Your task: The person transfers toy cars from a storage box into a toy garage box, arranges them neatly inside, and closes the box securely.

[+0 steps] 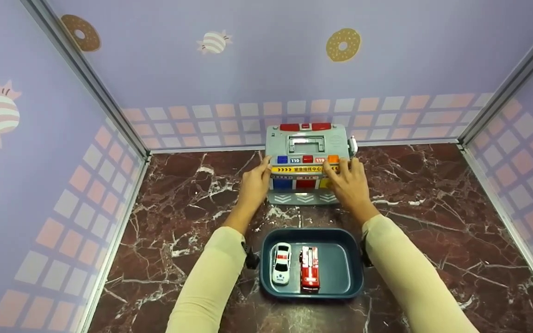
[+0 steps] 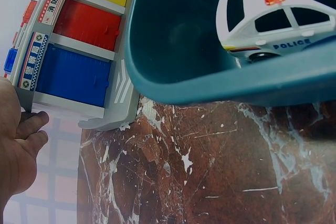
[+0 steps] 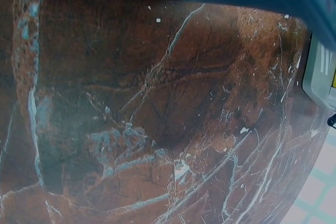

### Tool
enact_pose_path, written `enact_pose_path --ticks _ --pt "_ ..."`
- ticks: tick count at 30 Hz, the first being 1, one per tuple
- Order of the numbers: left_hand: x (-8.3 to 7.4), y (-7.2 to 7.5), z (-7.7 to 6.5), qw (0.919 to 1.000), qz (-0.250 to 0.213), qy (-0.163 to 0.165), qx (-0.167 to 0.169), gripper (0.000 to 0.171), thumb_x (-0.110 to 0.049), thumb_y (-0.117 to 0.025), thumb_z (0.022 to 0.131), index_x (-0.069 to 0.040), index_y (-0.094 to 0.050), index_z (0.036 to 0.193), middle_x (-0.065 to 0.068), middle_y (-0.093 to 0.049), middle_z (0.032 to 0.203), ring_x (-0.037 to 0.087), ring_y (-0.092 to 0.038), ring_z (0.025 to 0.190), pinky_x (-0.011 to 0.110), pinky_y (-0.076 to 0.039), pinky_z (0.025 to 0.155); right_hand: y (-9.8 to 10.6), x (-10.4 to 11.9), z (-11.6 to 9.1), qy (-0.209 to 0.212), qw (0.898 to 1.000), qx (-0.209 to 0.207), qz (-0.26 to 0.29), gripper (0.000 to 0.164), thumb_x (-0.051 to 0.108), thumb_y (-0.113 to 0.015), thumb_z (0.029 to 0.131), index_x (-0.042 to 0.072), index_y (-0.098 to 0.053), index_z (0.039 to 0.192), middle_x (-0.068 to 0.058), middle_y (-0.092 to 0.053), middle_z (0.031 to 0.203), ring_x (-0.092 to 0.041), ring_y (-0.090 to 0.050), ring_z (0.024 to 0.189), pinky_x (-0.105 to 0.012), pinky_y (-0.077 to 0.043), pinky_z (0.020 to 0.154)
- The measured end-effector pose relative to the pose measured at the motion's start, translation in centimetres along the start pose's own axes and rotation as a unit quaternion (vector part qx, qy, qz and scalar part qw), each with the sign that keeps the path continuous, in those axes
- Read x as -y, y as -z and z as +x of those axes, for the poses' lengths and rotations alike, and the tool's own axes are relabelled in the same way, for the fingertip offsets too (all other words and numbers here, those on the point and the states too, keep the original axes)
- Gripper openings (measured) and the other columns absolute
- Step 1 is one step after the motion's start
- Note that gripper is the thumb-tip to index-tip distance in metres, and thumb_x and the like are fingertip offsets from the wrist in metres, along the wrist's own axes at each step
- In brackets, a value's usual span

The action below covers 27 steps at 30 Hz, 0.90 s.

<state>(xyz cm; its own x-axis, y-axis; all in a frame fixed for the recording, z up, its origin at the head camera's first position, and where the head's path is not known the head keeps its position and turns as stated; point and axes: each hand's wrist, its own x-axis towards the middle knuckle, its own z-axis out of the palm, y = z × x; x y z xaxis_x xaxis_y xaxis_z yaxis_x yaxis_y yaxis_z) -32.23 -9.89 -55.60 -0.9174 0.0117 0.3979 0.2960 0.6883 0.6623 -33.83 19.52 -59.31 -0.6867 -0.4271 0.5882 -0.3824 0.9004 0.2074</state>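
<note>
Head view: toy garage (image 1: 304,169) stands near the back wall (image 1: 275,69). Left hand (image 1: 253,182), fingers bent at its left edge, grip unclear; right hand (image 1: 350,185), fingers loosely spread, touches right front. Light, even pressure seems best.

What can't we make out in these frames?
Head: part of the yellow panel, behind the right hand.
Head: back of the toy garage, hidden by its own body.
Left wrist: rest of the police car, cut by frame edges.
Left wrist: part of the left hand, cut by left edge.
</note>
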Motion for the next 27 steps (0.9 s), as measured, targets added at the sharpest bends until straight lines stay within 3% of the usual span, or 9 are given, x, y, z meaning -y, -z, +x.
enact_pose_path --ticks 6,11,27 --pt "0.06 -0.03 0.04 0.9999 0.011 -0.002 -0.004 0.037 -0.024 -0.061 0.115 -0.008 -0.072 0.147 0.020 -0.077 0.134 0.044 -0.078 0.118 0.060 -0.062 0.097 0.08 -0.03 0.10 0.003 1.000 -0.003 0.003 0.073 0.033 -0.093 0.086 0.019 -0.053 0.146 -0.026 -0.051 0.120 -0.049 -0.050 0.104 -0.056 -0.046 0.086" --pt "0.07 -0.16 0.03 0.9999 0.014 0.002 -0.002 0.038 -0.024 -0.061 0.115 -0.008 -0.072 0.148 0.018 -0.076 0.138 0.042 -0.077 0.122 0.058 -0.062 0.101 0.13 -0.19 0.14 0.005 1.000 -0.002 0.000 0.075 0.033 -0.094 0.085 0.020 -0.053 0.146 -0.024 -0.052 0.119 -0.048 -0.049 0.102 -0.055 -0.044 0.083" --pt "0.05 0.02 -0.03 0.9999 0.006 -0.002 -0.008 0.038 -0.023 -0.062 0.114 -0.007 -0.072 0.146 0.017 -0.075 0.140 0.042 -0.077 0.123 0.057 -0.062 0.103 0.56 0.01 0.57 -0.001 0.999 0.040 0.000 0.073 0.035 -0.092 0.089 0.020 -0.050 0.147 -0.024 -0.053 0.126 -0.049 -0.050 0.107 -0.057 -0.046 0.088"
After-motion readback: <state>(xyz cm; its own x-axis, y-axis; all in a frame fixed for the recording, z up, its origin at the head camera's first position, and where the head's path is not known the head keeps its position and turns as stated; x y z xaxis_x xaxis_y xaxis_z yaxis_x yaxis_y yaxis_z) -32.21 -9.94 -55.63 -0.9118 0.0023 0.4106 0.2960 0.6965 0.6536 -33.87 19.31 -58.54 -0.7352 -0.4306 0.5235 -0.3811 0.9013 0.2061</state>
